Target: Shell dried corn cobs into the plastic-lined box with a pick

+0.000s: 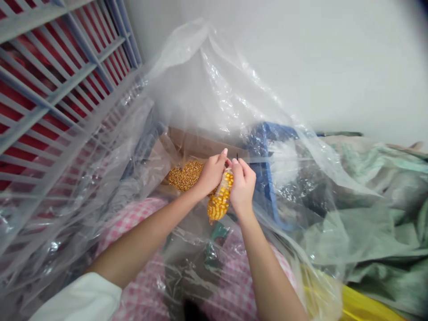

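Note:
A corn cob hangs tilted between my two hands, its yellow kernels still on the lower end and one side. Pale bare cob shows along its upper left part. My left hand is closed at the cob's upper end, thumb pointing up. Against the cob's right side, my right hand is closed with its fingers curled. A thin dark tip sticks up by the right fingers; what it belongs to is hidden. Loose corn kernels lie in a heap left of and beyond my hands.
Clear plastic sheeting spreads around my arms and over my knees. A slatted crate stands at the left. At the right are a blue basket, crumpled green cloth and something yellow. Cardboard rises behind the kernels.

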Demonstrator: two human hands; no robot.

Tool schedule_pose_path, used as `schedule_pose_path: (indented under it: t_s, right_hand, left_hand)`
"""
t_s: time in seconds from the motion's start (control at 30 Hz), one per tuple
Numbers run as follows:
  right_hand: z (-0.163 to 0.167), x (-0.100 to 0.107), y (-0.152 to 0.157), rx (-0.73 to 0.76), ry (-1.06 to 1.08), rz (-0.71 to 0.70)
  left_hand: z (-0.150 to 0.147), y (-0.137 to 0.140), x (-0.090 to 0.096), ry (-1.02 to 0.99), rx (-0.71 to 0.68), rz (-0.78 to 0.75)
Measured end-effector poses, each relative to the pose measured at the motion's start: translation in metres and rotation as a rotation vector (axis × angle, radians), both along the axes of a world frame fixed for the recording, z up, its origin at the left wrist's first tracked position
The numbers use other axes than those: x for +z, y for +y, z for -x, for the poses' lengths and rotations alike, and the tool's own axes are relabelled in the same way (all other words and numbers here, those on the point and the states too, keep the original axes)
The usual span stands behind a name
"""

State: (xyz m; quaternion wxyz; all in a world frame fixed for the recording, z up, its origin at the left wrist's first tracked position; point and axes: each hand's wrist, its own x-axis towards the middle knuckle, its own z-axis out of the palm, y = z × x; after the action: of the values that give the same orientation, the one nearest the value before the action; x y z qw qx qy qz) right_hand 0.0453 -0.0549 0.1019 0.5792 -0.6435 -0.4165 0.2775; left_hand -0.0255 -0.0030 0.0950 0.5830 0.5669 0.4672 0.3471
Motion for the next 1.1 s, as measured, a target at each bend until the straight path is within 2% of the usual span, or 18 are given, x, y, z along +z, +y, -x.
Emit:
schedule_pose_path:
  t_s: [0.13, 0.17, 0.27, 0.37, 0.53, 0.6, 0.7, 0.73, 0.8, 0.93, 1.1]
  right_hand:
    - [-0.005, 0.000, 0.003, -0.054, -0.030, 0.031]
    - [-0.005, -0.001, 0.004, -0.058, -0.084, 0.030]
    - [-0.003, -0.003, 0.004, -0.063, -0.204, 0.024]
    - [-0.001, -0.004, 0.003, -0.071, -0.150, 0.026]
    - [-0.009, -0.002, 0.004, -0.080, 0.151, 0.007]
    - [-0.011, 0.000, 0.005, -0.082, 0.120, 0.003]
    - [-0.011, 0.002, 0.004, -0.075, -0.059, 0.001]
    - [-0.009, 0.002, 0.003, -0.070, -0.107, 0.003]
    - [-0.006, 0.002, 0.002, -0.058, -0.159, 0.004]
    - [-0.001, -0.001, 0.001, -0.054, -0.108, -0.019]
    - [-0.005, -0.003, 0.003, -0.063, -0.005, 0.000]
  left_hand:
    - [0.006, 0.000, 0.013, -0.027, -0.098, 0.217]
    - [0.007, -0.002, 0.015, -0.026, -0.109, 0.196]
    - [0.005, -0.011, 0.015, -0.027, -0.128, -0.023]
    - [-0.001, -0.017, 0.006, -0.027, -0.102, -0.109]
    - [-0.004, -0.014, 0.001, -0.067, -0.023, 0.040]
    - [0.000, -0.010, 0.007, -0.093, -0.069, 0.173]
    - [0.005, -0.006, 0.018, -0.091, -0.115, 0.337]
    - [0.005, -0.007, 0.020, -0.083, -0.117, 0.321]
    - [0.004, -0.010, 0.020, -0.083, -0.118, 0.194]
    - [-0.005, -0.019, 0.011, -0.144, -0.115, -0.070]
    - [-0.006, -0.023, 0.005, -0.182, -0.140, -0.156]
